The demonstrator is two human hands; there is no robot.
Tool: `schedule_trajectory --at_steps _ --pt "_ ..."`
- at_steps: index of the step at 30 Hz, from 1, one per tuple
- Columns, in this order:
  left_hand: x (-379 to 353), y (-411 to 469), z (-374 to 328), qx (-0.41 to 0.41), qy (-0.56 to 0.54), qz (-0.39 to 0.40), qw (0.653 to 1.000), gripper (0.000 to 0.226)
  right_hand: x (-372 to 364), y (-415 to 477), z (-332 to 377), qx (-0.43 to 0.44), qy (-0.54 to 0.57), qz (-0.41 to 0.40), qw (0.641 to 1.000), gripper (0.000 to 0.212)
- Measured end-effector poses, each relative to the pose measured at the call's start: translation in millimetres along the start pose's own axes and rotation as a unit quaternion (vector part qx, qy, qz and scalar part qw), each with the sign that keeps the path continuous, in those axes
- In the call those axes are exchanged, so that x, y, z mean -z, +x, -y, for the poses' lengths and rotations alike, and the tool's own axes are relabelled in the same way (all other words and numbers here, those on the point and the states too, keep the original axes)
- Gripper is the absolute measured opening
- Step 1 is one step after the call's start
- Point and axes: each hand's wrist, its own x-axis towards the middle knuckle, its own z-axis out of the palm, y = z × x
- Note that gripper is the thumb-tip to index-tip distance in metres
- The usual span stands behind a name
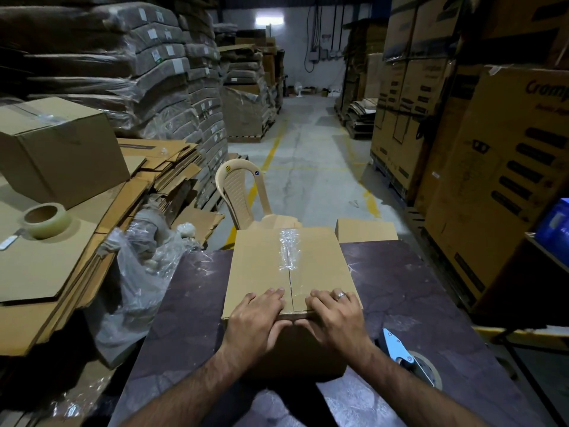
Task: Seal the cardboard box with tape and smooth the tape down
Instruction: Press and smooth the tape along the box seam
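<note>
A closed brown cardboard box (261,266) sits on the dark table (400,288) in front of me. A strip of clear tape (289,251) runs along its centre seam, wrinkled at the far half. My left hand (257,318) and my right hand (334,315) lie over the near top edge, one on each side of the seam. Fingers rest flat on the lid while both thumbs press the front face below the edge. A ring shows on my right hand. A tape dispenser (409,355) with a blue handle lies on the table to the right of the box.
A spare roll of clear tape (46,220) rests on flattened cardboard sheets (61,266) at the left, beside another taped box (58,149). A beige plastic chair (243,192) stands beyond the table. Stacked cartons (492,180) line the right; wrapped bundles line the left of the aisle.
</note>
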Motion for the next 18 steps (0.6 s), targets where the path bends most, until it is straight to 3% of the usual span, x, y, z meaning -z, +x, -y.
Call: schedule_trajectory --at_steps 9,18 --pt "-1.3 1.3 -2.8 0.002 0.005 -0.042 0.999 0.035 4.2 2.5 3.7 -0.011 0.006 -0.045 0.999 0.038" --pt "-1.9 -3.4 0.8 -0.021 0.032 -0.007 0.999 0.034 -5.9 -14.7 4.3 -0.030 0.003 -0.002 1.000 0.042"
